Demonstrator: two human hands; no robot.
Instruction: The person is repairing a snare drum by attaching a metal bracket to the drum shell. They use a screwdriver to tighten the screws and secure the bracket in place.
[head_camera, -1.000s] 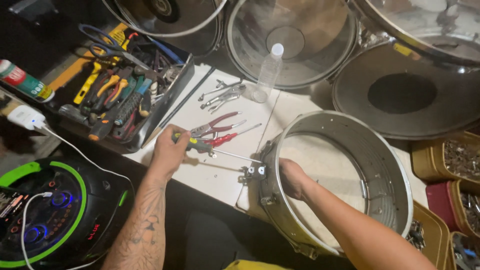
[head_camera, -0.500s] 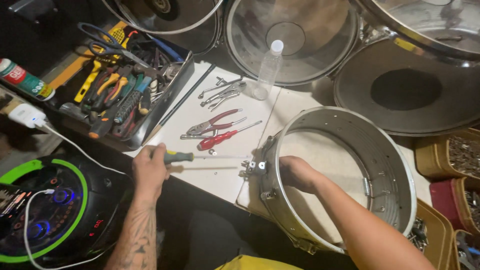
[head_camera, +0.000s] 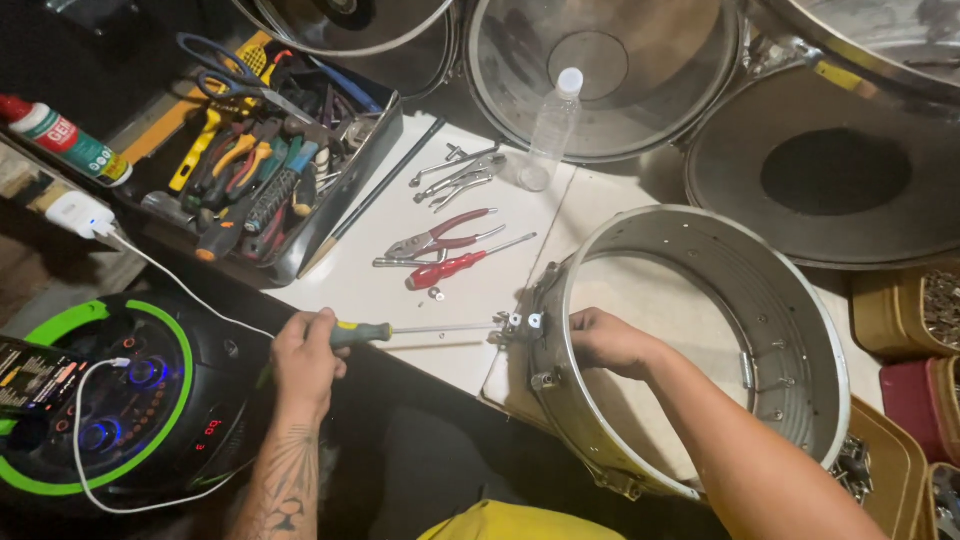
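Observation:
My left hand (head_camera: 305, 358) grips the green-and-black handle of a screwdriver (head_camera: 400, 331). Its long shaft lies level, and the tip meets a small metal lug (head_camera: 524, 322) on the outside of a shiny metal drum shell (head_camera: 780, 300). My right hand (head_camera: 608, 340) reaches inside the shell and presses against the wall just behind that lug. The shell rests on a white table (head_camera: 400, 290), with its near side hanging over the table edge.
Red-handled pliers (head_camera: 440, 237), a red screwdriver (head_camera: 455, 268) and metal drum keys (head_camera: 455, 178) lie on the table. A metal tool tray (head_camera: 270, 180) sits far left, a plastic bottle (head_camera: 552, 128) behind, several drums at the back. A round green-ringed speaker (head_camera: 110, 400) with cables sits below left.
My left hand picked the screwdriver off the table, drew back to the left and set its tip level against the lug. My right hand stayed inside the shell.

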